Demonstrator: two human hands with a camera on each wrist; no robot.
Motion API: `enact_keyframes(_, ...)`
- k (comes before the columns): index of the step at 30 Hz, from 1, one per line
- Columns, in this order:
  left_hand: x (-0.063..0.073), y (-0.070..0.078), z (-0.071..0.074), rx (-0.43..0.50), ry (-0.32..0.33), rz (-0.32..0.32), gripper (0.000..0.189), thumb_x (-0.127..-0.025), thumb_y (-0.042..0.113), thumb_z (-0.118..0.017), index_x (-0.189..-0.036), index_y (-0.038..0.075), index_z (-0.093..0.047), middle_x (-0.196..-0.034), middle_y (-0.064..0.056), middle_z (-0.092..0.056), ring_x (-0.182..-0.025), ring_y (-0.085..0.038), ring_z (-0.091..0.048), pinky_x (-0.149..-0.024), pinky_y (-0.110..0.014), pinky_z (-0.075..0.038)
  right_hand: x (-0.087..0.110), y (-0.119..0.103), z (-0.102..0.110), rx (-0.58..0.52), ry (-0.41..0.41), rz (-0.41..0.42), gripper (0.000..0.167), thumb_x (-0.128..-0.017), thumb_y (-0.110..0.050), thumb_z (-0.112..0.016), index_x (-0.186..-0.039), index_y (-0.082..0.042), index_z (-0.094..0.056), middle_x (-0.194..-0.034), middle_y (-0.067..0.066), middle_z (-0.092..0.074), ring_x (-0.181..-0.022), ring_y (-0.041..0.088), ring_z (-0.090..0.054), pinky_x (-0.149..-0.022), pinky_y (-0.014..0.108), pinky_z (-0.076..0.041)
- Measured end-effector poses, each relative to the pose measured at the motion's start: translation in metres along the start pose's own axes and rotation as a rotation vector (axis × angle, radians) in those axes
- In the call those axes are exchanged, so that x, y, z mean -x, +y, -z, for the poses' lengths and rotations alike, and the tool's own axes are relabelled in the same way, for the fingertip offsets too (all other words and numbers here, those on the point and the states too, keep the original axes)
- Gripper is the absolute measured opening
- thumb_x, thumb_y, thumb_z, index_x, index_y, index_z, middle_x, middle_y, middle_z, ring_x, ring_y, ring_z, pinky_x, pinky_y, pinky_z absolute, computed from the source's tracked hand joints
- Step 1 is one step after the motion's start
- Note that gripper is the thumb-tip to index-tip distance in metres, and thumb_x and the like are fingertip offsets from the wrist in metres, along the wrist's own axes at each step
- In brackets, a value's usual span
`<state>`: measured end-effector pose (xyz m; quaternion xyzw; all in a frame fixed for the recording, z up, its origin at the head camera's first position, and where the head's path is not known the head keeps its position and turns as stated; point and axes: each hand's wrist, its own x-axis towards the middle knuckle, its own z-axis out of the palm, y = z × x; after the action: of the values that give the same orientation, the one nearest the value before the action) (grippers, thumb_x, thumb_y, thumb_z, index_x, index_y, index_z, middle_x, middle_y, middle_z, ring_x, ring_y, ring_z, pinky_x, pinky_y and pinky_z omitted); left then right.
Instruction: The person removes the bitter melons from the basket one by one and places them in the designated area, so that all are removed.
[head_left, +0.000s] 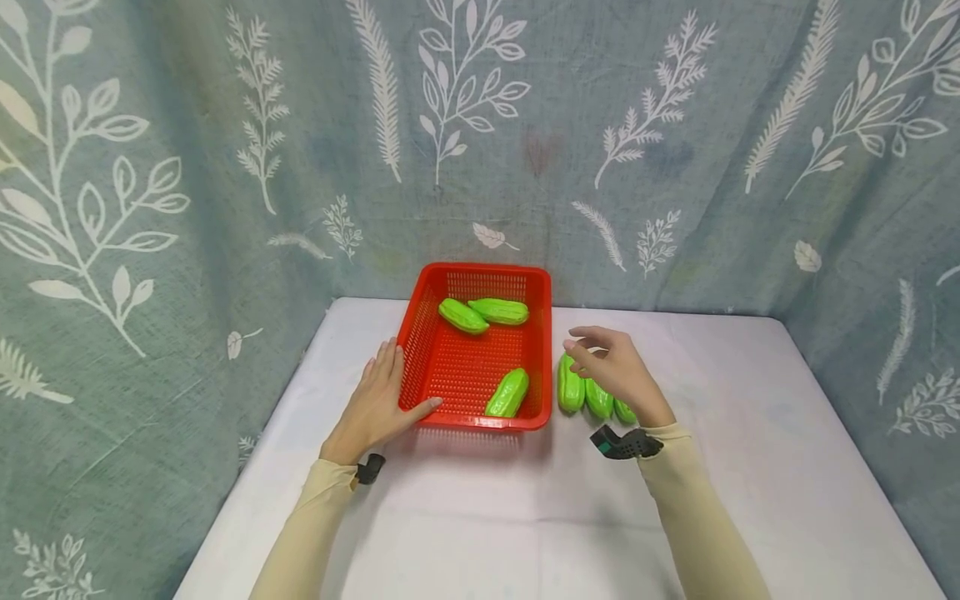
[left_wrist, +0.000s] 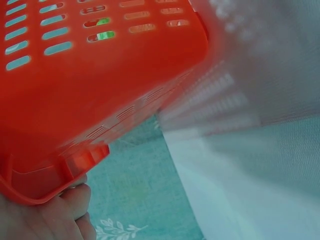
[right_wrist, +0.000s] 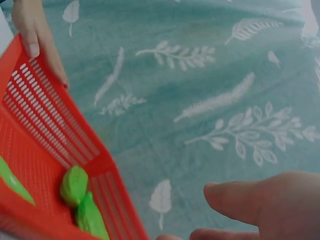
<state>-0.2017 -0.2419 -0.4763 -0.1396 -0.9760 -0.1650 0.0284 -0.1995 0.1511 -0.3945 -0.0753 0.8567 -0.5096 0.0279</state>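
A red perforated plastic basket stands on the table. In it lie three light green, ridged gourds: two touching near the back, the left one against the right one, and a third gourd by the front right. My left hand rests on the basket's front left corner, fingers straight along the left rim and thumb over the front rim. Just right of the basket, my right hand hovers over several more gourds, partly hiding them. Its thumb and fingertips are apart, with nothing between them.
A white cloth covers the table. Close behind the basket and along both sides hangs a grey-green curtain with white leaf prints. Dark straps sit at the wrists.
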Motion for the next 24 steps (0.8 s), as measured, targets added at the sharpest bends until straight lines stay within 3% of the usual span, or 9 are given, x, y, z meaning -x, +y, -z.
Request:
enact_keyframes(6, -0.001, -0.001, -0.001, -0.002, 0.009, -0.007, 0.121, -0.089, 0.082, -0.052, -0.163, -0.005, -0.011, -0.175, -0.017, 0.002, -0.164, -0.038, -0.004, -0.133, -0.055, -0.010, -0.018, -0.011, -0.020, 0.011, -0.068, 0.039, 0.049, -0.102, -0.030, -0.065, -0.140, 0.000, -0.061, -0.121, 0.022, -0.072, -0.084, 0.028, -0.075, -0.078, 0.041, -0.066)
enact_keyframes(10, 0.000, 0.000, 0.000, -0.001, 0.014, -0.007, 0.121, -0.089, 0.081, -0.052, -0.163, -0.005, -0.012, -0.175, -0.018, 0.000, -0.164, -0.038, -0.004, -0.133, -0.056, -0.011, -0.030, -0.013, -0.036, 0.021, -0.121, 0.019, 0.050, -0.101, -0.030, -0.066, -0.138, 0.003, -0.061, -0.117, 0.022, -0.072, -0.085, 0.033, -0.075, -0.076, 0.038, -0.065)
enact_keyframes(18, 0.001, 0.001, 0.000, 0.002, 0.010, -0.002, 0.121, -0.089, 0.080, -0.054, -0.163, -0.006, -0.010, -0.175, -0.020, -0.001, -0.163, -0.039, -0.005, -0.133, -0.055, -0.011, -0.051, -0.016, -0.065, 0.128, -0.208, -0.031, 0.057, -0.100, -0.030, -0.068, -0.142, 0.007, -0.056, -0.107, 0.021, -0.073, -0.086, 0.034, -0.076, -0.069, 0.029, -0.060)
enact_keyframes(24, 0.001, 0.002, 0.000, 0.006, 0.016, -0.005, 0.121, -0.089, 0.079, -0.055, -0.163, -0.006, -0.011, -0.175, -0.021, -0.002, -0.163, -0.039, -0.006, -0.133, -0.055, -0.011, -0.062, -0.019, -0.083, 0.243, -0.249, -0.047, 0.056, -0.100, -0.030, -0.069, -0.142, 0.006, -0.057, -0.115, 0.021, -0.075, -0.080, 0.028, -0.075, -0.072, 0.032, -0.058)
